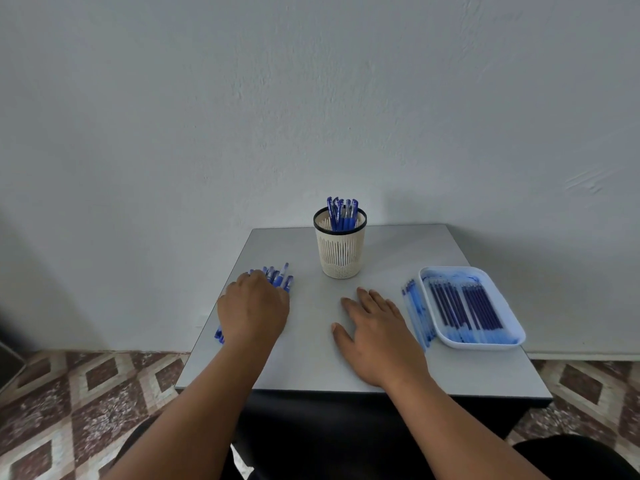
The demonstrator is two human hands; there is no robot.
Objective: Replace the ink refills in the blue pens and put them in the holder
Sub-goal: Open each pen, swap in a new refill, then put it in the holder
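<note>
Left hand point(254, 306) lies over the blue pens point(278, 278) at the counter's point(311, 358) left edge, grasp hidden, pens' long axes pointing away toward the wall, right hand point(375, 336) flat and released between them and the tray point(485, 344) of refills point(464, 306), holder point(340, 245) behind

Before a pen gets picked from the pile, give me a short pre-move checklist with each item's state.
1. Left hand on the pen pile: ok, it rests over it.
2. One pen singled out and gripped: cannot tell, fingers hidden.
3. Right hand free: ok, flat on the table, holding nothing.
4. Refills ready in the tray: ok.
5. Holder upright with room: ok, already holding some pens.
</note>
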